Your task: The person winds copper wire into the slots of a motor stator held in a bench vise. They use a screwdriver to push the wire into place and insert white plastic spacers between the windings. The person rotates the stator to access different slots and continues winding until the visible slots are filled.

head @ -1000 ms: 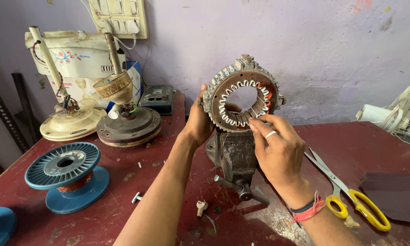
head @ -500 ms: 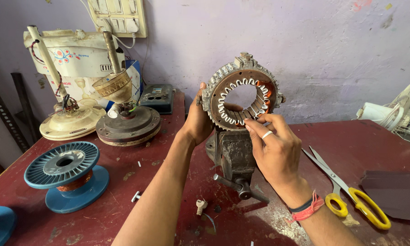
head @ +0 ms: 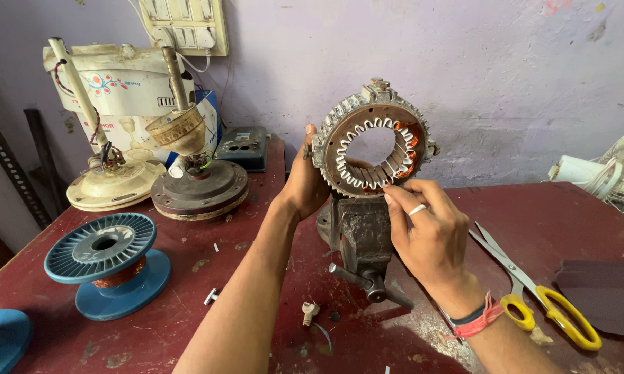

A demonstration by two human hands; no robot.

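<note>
A round metal motor stator with white slot liners and some copper winding stands upright, clamped in a small dark bench vise. My left hand grips the stator's left rim from behind. My right hand, wearing a ring and a red wrist thread, has its fingertips pinched at the lower right of the stator's inner slots. Whether something thin is held there, I cannot tell.
Yellow-handled scissors lie right of my right wrist. A blue spool of copper wire sits at the left, another at the far left edge. Fan motor parts and a cream fan base stand at the back. A dark sheet lies at the right.
My right hand has shifted slightly along the lower inner rim of the stator. The left hand keeps its grip.
</note>
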